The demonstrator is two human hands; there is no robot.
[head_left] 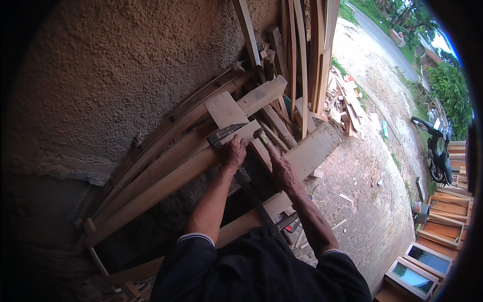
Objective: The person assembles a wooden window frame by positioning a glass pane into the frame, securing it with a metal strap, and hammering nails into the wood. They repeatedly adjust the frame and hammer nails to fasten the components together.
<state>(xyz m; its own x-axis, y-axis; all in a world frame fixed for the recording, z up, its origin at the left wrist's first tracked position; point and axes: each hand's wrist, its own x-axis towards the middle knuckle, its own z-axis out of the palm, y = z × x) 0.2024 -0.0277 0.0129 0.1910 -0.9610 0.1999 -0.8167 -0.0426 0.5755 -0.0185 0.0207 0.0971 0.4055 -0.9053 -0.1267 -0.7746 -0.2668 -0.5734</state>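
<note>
My right hand (pixel 285 173) is closed around a hammer (pixel 264 139); its dark head is close to the end of a pale wooden piece (pixel 247 131). My left hand (pixel 233 152) is closed at the near edge of that piece, with its fingers bent; whatever is between them is hidden. Just left of these fingers lies a dark, angular object (pixel 219 138), whose kind I cannot make out. A flat pale board (pixel 225 109) extends beyond it. Under my left wrist runs a long wooden beam (pixel 166 192).
A rough wall (pixel 121 65) rises on the left. Long planks (pixel 322 60) stand upright at the back, and a thick board (pixel 314 151) juts out to the right. Scrap wood (pixel 347 100) is heaped outside. Farther right are a motorbike (pixel 438 151) and wooden frames (pixel 412 277).
</note>
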